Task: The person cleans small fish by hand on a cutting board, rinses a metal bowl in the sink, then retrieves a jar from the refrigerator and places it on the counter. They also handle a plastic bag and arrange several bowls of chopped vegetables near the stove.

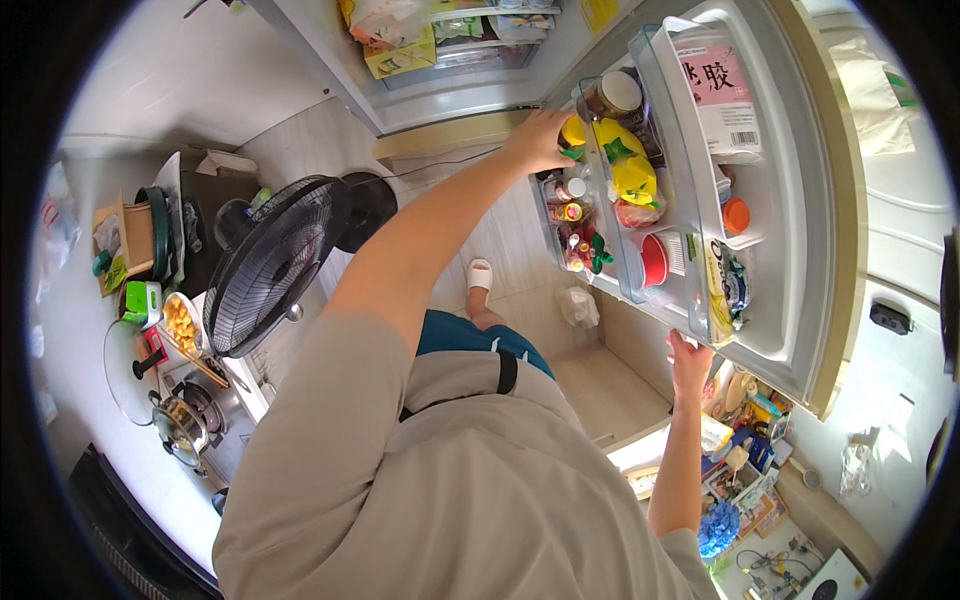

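Note:
My left hand (538,142) reaches to the inside of the open refrigerator door (795,300), its fingers around a yellow-and-green container (572,135) beside the door shelves. My right hand (688,364) is at the door's near edge, partly hidden behind it, so its grip is unclear. The door shelves hold a jar with a white lid (621,92), yellow wrapped packages (634,176), a red cup (654,260), a tub with an orange lid (736,216) and a pink-labelled package (716,82). Several small bottles (574,211) stand in the lowest shelf.
The refrigerator compartment (450,105) at the top holds bags and a yellow box (401,58). A black fan (274,266) stands at left, its cord crossing the floor. Beyond it are a stove with a glass-lidded pot (180,427) and a bowl of yellow food (181,322). A plastic bag (579,306) lies below the door.

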`<state>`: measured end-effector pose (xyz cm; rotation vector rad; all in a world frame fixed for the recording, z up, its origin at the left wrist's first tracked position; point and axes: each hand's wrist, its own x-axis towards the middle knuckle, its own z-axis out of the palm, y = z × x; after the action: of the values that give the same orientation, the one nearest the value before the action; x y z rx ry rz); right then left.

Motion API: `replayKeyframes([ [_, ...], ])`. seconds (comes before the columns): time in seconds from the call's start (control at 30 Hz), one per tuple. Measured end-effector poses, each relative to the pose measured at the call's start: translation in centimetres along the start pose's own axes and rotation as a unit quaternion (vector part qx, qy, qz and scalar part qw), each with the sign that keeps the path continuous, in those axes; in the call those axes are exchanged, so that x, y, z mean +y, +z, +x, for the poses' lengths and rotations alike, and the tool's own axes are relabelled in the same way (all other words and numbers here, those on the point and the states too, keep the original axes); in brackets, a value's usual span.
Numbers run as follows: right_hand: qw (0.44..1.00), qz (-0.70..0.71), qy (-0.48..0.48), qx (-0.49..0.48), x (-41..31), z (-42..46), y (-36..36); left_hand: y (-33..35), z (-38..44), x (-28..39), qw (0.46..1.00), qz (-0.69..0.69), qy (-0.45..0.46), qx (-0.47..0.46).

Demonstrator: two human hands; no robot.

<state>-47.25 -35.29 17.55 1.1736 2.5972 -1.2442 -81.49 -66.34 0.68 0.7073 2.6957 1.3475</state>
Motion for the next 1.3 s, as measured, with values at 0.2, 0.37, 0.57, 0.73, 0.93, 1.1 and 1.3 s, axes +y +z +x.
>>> replayKeyframes([
  [0.2,0.999,0.026,0.011,0.033,0.1,-0.1,1.0,-0.6,2.9,-1.6,0.992,0.059,0.072,-0.084],
  [0.37,0.996,0.062,0.034,0.054,1.3,0.7,1.0,-2.4,3.5,-0.3,0.982,0.075,0.049,-0.168],
  [0.57,0.988,0.116,0.062,0.08,2.3,2.1,2.3,-3.8,1.5,-2.1,0.998,-0.014,0.021,-0.054],
  [0.73,0.971,0.197,0.079,0.109,1.8,1.7,3.0,-7.3,-0.9,1.1,0.997,-0.069,-0.024,0.04],
  [0.93,0.911,0.361,0.201,0.002,5.1,-0.6,4.6,-11.4,-6.3,5.4,0.995,-0.042,0.003,0.094],
  [1.1,0.963,0.059,-0.065,-0.253,4.6,-6.6,12.7,-16.4,-12.9,11.0,0.999,0.015,0.005,0.036],
  [1.3,0.962,0.016,-0.242,-0.124,-9.0,-14.6,17.3,-16.7,-19.7,18.1,0.991,0.032,0.015,-0.129],
])
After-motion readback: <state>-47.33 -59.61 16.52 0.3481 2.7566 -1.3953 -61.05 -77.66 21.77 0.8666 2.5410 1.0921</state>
